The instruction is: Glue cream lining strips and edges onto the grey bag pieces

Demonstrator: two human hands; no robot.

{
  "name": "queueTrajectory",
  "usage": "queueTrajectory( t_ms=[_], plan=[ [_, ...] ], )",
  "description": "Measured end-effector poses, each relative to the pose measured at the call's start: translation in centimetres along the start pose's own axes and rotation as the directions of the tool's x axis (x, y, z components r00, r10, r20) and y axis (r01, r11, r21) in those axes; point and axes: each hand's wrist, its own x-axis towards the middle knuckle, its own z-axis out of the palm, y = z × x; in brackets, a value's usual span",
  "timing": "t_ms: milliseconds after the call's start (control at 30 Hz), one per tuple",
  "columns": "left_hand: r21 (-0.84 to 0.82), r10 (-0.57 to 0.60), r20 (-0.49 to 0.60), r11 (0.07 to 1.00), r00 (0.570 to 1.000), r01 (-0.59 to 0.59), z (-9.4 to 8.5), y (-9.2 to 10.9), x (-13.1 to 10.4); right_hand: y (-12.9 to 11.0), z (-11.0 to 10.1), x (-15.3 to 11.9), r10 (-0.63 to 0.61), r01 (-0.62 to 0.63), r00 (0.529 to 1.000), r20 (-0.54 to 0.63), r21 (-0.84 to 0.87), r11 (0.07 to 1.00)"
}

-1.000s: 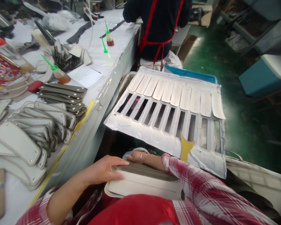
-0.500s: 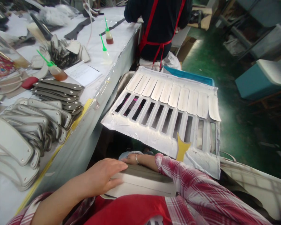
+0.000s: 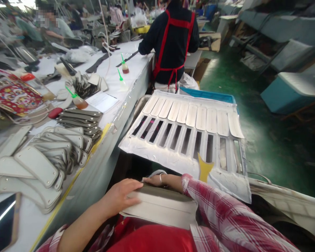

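A stack of long pale and olive pieces lies across my lap, above the red apron. My left hand grips its left end, thumb on the pale top face and fingers over the far edge. At the stack's far side is my right hand, with a bracelet at the wrist; its fingertips are partly hidden near the olive edge. Beyond my hands, a white slotted rack holds a row of pale strips along its far half. A yellow forked piece sits on its near edge.
On the left, the table bears grey-white pieces, dark strips, glue bottles and a phone. A person in a red-strapped apron stands ahead. Blue bins are at the right.
The camera view has tilted up and shifted left, showing more of the background and the phone. Both hands remain at the stack, whose pale face shows more.
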Motion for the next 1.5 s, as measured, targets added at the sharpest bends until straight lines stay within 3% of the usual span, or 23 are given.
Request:
queueTrajectory(
  t_ms=[100,200,267,333,367,433,467,533,600,667,767,933,1267,1500],
  plan=[
    [-0.082,-0.047,0.036,0.995,0.998,0.050,-0.5,-0.1,0.3,-1.0,-2.8,-2.8,0.005,-0.011,0.986,0.164,0.031,0.999],
    [-0.076,-0.047,0.134,0.995,0.990,0.058,-1.3,0.3,1.0,-1.2,-6.1,-7.2,-0.002,-0.019,0.983,0.182,0.112,0.994],
    [0.026,-0.017,0.149,1.000,0.989,0.013,-1.5,1.1,1.2,-0.7,-7.6,-10.9,-0.003,-0.012,0.997,0.076,0.199,0.980],
    [0.144,0.075,0.085,0.986,0.994,-0.086,-1.2,2.5,0.8,0.0,-8.0,-15.3,-0.006,0.055,0.982,-0.189,0.256,0.965],
    [0.187,0.146,0.037,0.971,0.989,-0.150,-0.9,3.3,0.4,0.5,-7.5,-17.5,-0.008,0.103,0.935,-0.355,0.249,0.963],
    [0.231,0.295,-0.053,0.933,0.954,-0.275,0.4,4.7,-0.7,1.2,-5.5,-21.8,-0.053,0.185,0.765,-0.642,0.140,0.973],
    [0.236,0.353,-0.081,0.915,0.932,-0.326,1.2,5.3,-1.3,1.5,-4.0,-23.6,-0.105,0.200,0.676,-0.730,0.045,0.979],
    [0.235,0.414,-0.112,0.894,0.903,-0.380,3.0,6.0,-2.2,1.6,-0.9,-26.2,-0.276,0.191,0.524,-0.806,-0.205,0.960],
    [0.239,0.419,-0.136,0.893,0.898,-0.381,4.7,6.3,-2.8,1.3,1.6,-27.4,-0.456,0.167,0.455,-0.765,-0.430,0.887],
    [0.258,0.414,-0.163,0.894,0.896,-0.366,6.0,6.5,-2.9,0.8,3.2,-27.4,-0.577,0.160,0.452,-0.680,-0.575,0.803],
    [0.314,0.433,-0.179,0.876,0.883,-0.366,7.2,7.2,-2.7,0.1,3.9,-26.5,-0.645,0.148,0.462,-0.609,-0.664,0.733],
    [0.332,0.484,-0.173,0.848,0.858,-0.412,8.1,8.6,-2.3,0.3,4.1,-25.9,-0.628,0.120,0.438,-0.643,-0.650,0.750],
    [0.311,0.454,-0.156,0.865,0.877,-0.393,9.4,9.4,-0.6,0.0,4.2,-25.4,-0.573,0.084,0.446,-0.687,-0.606,0.791],
    [0.282,0.360,-0.171,0.910,0.917,-0.305,9.4,10.3,0.0,-0.2,5.1,-24.9,-0.512,-0.019,0.411,-0.754,-0.569,0.822]
  ],
)
